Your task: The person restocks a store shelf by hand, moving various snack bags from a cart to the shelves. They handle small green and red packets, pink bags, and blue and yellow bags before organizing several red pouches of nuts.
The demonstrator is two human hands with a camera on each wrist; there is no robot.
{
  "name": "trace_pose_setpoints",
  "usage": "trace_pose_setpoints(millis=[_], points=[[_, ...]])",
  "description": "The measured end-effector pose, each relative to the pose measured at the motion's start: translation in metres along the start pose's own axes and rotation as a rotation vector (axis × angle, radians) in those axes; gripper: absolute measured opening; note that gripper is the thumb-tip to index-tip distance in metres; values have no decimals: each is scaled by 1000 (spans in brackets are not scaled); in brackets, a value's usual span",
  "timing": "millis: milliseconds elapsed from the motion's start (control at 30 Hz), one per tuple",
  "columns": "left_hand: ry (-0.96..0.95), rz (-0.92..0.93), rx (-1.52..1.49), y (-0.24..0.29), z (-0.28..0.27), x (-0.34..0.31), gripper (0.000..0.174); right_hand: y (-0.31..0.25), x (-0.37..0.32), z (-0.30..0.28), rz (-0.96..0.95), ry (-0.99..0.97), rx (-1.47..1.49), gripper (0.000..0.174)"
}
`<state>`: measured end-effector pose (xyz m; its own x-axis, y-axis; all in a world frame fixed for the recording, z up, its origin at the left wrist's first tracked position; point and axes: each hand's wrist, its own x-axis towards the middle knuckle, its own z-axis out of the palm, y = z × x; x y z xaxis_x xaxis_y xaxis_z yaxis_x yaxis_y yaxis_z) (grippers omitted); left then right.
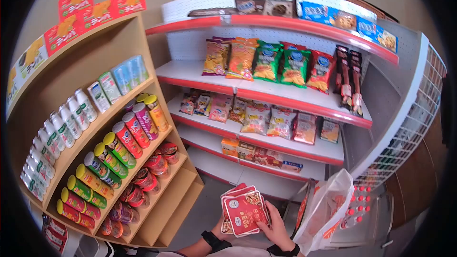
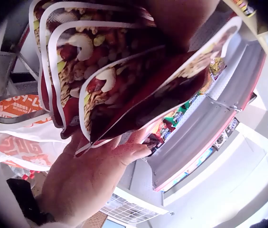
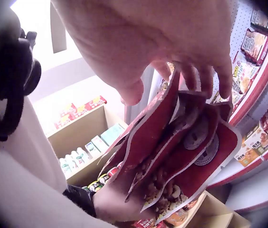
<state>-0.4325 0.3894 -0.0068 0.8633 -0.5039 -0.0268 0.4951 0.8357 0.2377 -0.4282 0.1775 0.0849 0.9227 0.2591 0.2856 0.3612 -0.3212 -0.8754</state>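
Observation:
Several red flat pouches (image 1: 245, 214) with white edges and pictures of mixed nuts are held together in front of my body. My left hand (image 1: 220, 230) grips them at their left lower side. On the other side my right hand (image 1: 276, 228) pinches the pouches, thumb over the front one and fingers behind. In the left wrist view the pouches (image 2: 72, 52) fan apart at their edges. Seen from the right wrist, the fingers of the right hand (image 3: 162, 38) curl over the top edges, while the left hand (image 3: 117, 204) holds the stack from below.
Left stands a wooden shelf (image 1: 159, 69) with bottles, canisters and cups. Ahead, a white shelf unit with red edging (image 1: 190, 78) bears snack bags and boxes. At right are a white plastic bag (image 1: 328, 204) with orange print, a wire rack (image 1: 400, 138) and red-capped bottles (image 1: 354, 209).

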Motion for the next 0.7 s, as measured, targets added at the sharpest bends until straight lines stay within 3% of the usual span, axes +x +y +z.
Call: trace_pose_setpoints(millis=[33, 67, 133, 300, 433, 567, 633, 700], points=[[120, 13, 34, -2, -11, -3, 43, 4, 0, 1, 35, 22, 0, 68], [329, -25, 386, -3, -15, -1, 53, 7, -2, 1, 30, 15, 0, 67], [282, -28, 511, -3, -17, -5, 48, 3, -8, -4, 35, 29, -18, 66], [247, -90, 354, -1, -12, -6, 48, 9, -23, -17, 49, 176, -96, 58], [272, -138, 264, 3, -11, -7, 49, 32, -40, -53, 54, 475, -314, 48], [291, -149, 221, 7, -11, -12, 49, 77, -81, -113, 329, 1017, -643, 48], [299, -154, 212, 6, -11, -16, 49, 101, -107, -141, 492, 1046, -732, 57], [309, -163, 198, 5, -11, -18, 49, 141, -135, -154, 539, 1044, -743, 64]])
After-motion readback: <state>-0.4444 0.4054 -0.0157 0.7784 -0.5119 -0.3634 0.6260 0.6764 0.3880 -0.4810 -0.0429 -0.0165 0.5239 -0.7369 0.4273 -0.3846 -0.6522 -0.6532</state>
